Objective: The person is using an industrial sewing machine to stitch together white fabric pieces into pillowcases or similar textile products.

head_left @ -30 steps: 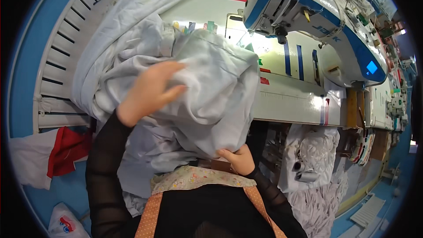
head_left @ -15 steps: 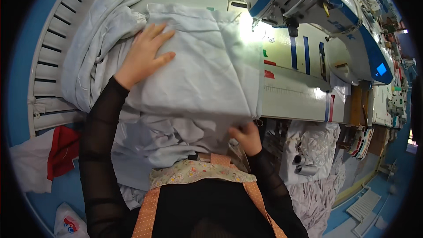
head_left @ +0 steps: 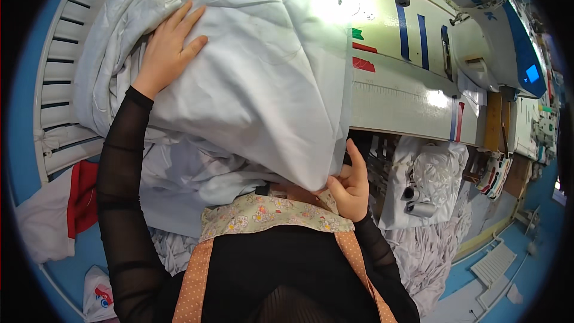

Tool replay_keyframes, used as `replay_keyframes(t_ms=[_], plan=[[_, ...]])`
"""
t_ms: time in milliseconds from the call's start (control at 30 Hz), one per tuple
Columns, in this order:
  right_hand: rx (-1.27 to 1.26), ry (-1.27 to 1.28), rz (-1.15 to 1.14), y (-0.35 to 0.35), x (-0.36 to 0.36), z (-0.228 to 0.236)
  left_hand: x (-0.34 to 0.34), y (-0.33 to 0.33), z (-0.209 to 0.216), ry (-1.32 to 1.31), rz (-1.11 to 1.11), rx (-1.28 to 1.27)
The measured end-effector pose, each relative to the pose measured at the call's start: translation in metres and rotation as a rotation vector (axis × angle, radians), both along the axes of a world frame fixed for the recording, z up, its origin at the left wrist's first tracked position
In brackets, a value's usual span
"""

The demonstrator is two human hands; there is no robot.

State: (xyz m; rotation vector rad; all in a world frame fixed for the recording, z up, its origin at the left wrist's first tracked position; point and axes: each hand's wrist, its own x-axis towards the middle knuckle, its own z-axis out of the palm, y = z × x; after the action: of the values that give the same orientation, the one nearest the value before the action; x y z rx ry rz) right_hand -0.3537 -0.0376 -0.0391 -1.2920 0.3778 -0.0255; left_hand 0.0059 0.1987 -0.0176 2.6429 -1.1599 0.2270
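Note:
A folded pale grey-white cloth (head_left: 257, 84) covers the left part of the sewing table, with a stitched hem along its far edge. My left hand (head_left: 167, 51) lies flat on its far left part, fingers spread, beside a bunched heap of the same fabric. At the cloth's near right corner is my right hand (head_left: 350, 188). Its thumb presses at the fabric edge and its index finger points up, while the other fingers curl partly out of sight. Beyond the cloth's far right corner stands a white and blue sewing machine (head_left: 478, 18), its lamp shining brightly on the fabric.
A white slatted rack (head_left: 57, 84) borders the left side. Coloured tape strips and a ruler scale mark the table (head_left: 406, 107). Below its right edge, thread spools (head_left: 421, 209) rest on white plastic. A red and white cloth (head_left: 84, 197) hangs at left.
The near right corner of the cloth has come down toward me, with my right hand now at its edge, index finger raised. My left hand has slid slightly left and away. The view has shifted.

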Motion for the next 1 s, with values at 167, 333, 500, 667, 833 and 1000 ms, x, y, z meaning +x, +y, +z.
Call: replay_keyframes(t_ms=[167, 333, 500, 667, 833, 1000], plan=[[-0.718, -0.115, 0.079, -0.005, 0.012, 0.012, 0.003, -0.001, 0.015, 0.072, -0.067, -0.064], [-0.157, -0.200, 0.002, 0.004, -0.004, 0.018, 0.008, 0.006, 0.014, 0.069, 0.013, -0.024], [-0.190, 0.027, -0.002, 0.011, 0.006, -0.022, -0.002, -0.007, 0.029, 0.083, 0.155, -0.018], [-0.418, 0.005, 0.052, -0.007, 0.019, -0.064, -0.029, -0.068, 0.039, 0.000, -0.247, -0.278], [-1.041, 0.238, -0.387, -0.130, -0.051, -0.106, -0.035, -0.089, 0.021, -0.065, -0.130, -0.031], [-1.390, 1.415, -0.667, -0.289, -0.196, -0.149, -0.033, -0.070, 0.007, -0.087, -0.060, 0.011]])
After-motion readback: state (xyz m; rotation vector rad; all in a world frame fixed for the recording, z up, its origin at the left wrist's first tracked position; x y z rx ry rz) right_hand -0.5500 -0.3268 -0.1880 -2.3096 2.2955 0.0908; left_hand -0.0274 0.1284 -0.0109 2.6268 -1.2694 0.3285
